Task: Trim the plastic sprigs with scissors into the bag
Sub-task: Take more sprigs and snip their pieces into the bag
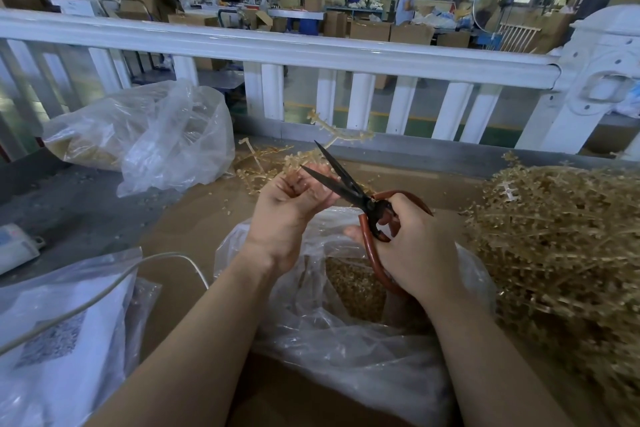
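While pinching a pale tan plastic sprig (332, 137) in the left hand (294, 199) above the clear plastic bag (346, 333) so cuttings drop in, right hand (412, 246) gripping red-handled black scissors (349, 187), blades parted.

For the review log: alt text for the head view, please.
The right hand holds open black scissors against a tan plastic sprig gripped in the left hand, above an open clear bag of trimmings. A big sprig pile lies at right.
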### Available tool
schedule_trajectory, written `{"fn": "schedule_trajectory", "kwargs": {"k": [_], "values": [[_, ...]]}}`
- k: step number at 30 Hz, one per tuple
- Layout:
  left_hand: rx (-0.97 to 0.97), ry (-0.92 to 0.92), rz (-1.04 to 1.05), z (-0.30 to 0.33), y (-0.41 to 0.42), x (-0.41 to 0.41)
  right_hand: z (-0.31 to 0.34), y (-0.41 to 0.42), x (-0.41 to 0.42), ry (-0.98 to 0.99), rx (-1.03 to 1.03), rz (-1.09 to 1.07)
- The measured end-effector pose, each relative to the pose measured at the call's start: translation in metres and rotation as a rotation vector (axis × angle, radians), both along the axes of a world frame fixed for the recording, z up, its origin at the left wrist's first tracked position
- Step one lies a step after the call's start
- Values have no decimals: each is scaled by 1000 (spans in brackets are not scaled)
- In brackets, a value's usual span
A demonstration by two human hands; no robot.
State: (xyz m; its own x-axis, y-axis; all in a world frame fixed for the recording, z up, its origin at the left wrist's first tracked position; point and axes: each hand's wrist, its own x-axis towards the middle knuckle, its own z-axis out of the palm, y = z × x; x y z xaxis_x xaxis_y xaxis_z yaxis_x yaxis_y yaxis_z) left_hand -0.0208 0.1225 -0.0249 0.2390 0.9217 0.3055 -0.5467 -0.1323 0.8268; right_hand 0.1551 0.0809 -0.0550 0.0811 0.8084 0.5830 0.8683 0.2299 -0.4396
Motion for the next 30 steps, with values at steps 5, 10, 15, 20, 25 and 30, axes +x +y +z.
{"fn": "schedule_trajectory", "kwargs": {"k": [5, 10, 15, 20, 25, 30], "values": [[20, 9, 17, 0, -1, 0, 0, 0, 0, -19, 0, -17], [5, 0, 34, -1, 0, -1, 2, -3, -2, -71, 60, -50], [0, -4, 29, 0, 0, -1, 2, -3, -3, -75, 84, -65], [-3, -9, 25, 1, -1, -1, 0, -3, -2, -64, 102, -63], [-14, -38, 22, -1, 1, -2, -1, -2, -3, -53, 116, -64], [2, -9, 48, -3, 2, -2, 0, -2, -3, -72, 122, -69]]}}
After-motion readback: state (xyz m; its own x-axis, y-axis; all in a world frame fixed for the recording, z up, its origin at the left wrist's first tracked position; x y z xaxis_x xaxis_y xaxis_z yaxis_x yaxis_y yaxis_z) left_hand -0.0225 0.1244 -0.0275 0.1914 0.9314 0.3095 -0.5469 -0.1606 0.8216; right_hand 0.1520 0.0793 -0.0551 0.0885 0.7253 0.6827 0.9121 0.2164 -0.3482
